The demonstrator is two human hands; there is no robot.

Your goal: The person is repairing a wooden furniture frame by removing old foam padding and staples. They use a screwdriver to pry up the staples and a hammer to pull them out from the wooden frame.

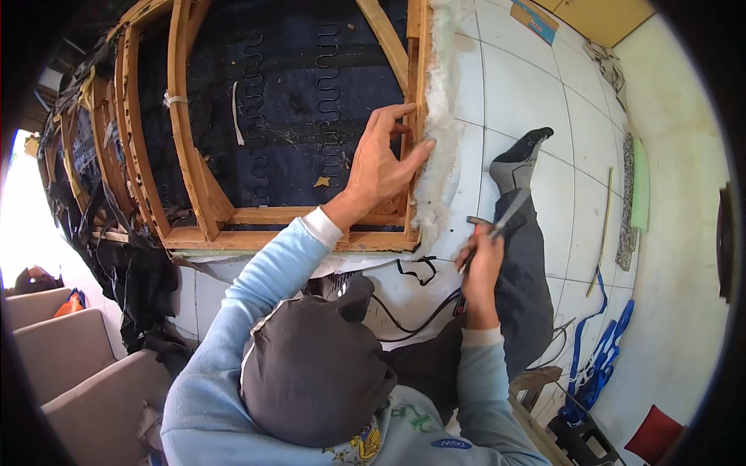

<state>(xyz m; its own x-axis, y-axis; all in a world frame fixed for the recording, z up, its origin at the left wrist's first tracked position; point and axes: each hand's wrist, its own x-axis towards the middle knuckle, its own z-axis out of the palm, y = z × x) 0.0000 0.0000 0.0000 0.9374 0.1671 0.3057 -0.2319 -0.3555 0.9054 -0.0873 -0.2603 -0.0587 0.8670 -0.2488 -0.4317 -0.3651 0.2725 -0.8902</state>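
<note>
My left hand [381, 159] reaches over the right rail of a wooden furniture frame [287, 239], thumb and fingers spread apart and touching the rail near the white padding [440, 101] along its outer side. In my right hand [483, 260], closed beside the frame's near right corner, is a hand tool with a grey blade-like metal part [513, 205], blurred. A brown and red piece also shows at that fist, and a dark handle with red sticks out below; my fingers hide how these parts join. Inside the frame lie wavy metal springs [329, 74] over dark cloth.
My outstretched leg [528, 287] lies on the white tiled floor [536, 93] to the right. A black cable [412, 330] runs near my lap. Blue straps [602, 365] lie at the lower right. Torn dark fabric [144, 287] hangs at the left, near beige cushioned pieces [85, 365].
</note>
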